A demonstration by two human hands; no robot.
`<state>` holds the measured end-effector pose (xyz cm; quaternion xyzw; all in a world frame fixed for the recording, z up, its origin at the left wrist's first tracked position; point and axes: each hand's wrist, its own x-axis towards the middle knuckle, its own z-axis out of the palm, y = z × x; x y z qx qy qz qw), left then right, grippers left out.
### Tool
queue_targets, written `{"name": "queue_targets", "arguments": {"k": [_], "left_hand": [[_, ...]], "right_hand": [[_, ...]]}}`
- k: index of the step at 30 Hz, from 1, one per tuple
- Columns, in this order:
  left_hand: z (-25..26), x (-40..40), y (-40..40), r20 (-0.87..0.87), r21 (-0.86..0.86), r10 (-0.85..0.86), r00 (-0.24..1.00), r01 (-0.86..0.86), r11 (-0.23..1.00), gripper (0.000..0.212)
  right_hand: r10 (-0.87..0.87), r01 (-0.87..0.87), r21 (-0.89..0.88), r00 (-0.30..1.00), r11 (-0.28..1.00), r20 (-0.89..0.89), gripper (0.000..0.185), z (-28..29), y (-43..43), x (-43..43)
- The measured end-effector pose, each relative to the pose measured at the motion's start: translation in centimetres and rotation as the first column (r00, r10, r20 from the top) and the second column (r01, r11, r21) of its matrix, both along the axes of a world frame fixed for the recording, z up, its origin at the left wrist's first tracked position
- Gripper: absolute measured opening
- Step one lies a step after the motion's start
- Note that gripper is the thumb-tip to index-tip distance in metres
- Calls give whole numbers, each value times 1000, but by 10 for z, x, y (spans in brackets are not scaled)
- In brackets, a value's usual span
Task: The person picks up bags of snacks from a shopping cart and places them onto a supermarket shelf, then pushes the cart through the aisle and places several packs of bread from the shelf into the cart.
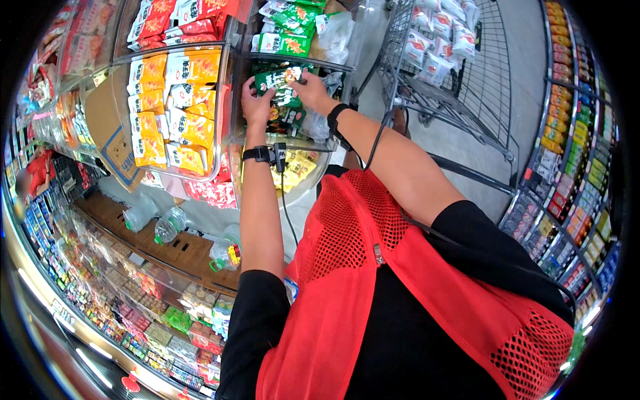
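A dark green snack packet (277,80) is held between both hands over a clear plastic display bin. My left hand (257,102) grips its left end, thumb on top. My right hand (312,90) pinches its right upper corner. Beneath and just below the packet, more dark green packets (287,117) lie in the same bin, partly hidden by the hands. A crumpled clear plastic bag (315,122) lies at the bin's right side, near my right wrist. Orange and white packets (190,125) fill the bin to the left, and green and white packets (285,44) fill the one beyond.
A wire shopping cart (465,100) with white packets (440,45) stands at right. Cables run from both wrists. Cardboard (112,130) leans by the left bins. Large plastic bottles (170,225) stand on a wooden ledge (200,255) at lower left. A person in red (40,172) is far left.
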<state>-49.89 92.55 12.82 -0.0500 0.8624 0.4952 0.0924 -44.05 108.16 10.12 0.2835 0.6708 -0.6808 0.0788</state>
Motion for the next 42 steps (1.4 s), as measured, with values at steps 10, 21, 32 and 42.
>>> {"name": "queue_targets", "arguments": {"k": [10,21,32,42], "left_hand": [[79,24,26,-82,202,4,997,13,979,62],[97,22,60,-147,346,-40,988,89,934,62],[158,90,187,24,557,-328,944,260,789,57],[43,97,379,41,380,-713,700,649,659,56]], "right_hand": [[26,-42,-46,955,998,-295,21,27,25,-2],[92,-24,155,889,988,-449,30,83,81,0],[84,-101,-45,952,994,-296,27,154,227,115],[-316,314,-93,949,945,-11,26,83,365,190]]}}
